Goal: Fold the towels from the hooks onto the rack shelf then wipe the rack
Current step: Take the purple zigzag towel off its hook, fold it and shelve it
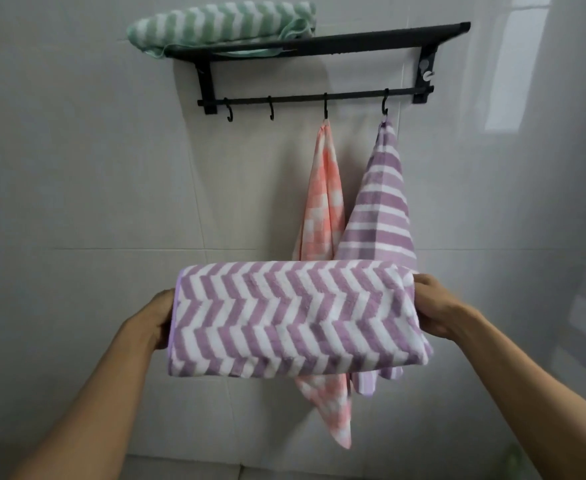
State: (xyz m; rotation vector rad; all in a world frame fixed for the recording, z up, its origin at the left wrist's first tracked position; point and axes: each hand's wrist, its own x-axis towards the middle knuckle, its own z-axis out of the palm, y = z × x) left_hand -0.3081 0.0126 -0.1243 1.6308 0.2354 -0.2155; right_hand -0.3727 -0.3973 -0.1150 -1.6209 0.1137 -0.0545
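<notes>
You're seeing soft, even, slightly dim light. A pale glare patch sits on the glossy wall tiles [513,71] right of the black rack [319,43]. Faint shadows fall below the rack. Tile lines bow toward the edges, and detail looks slightly soft overall.

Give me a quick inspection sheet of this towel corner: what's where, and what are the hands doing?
Surface: black rack on a tiled wall; its shelf carries a folded green towel at the left end.
Job's things: folded purple zigzag towel held in front; pink towel and purple striped towel hang on the two right hooks; two left hooks bare.
Clutter: nothing seen.
Hands: left hand and right hand grip the zigzag towel's ends.
Cables: nothing seen.
Surroundings: pale glossy tiles, with reflections on the right.
</notes>
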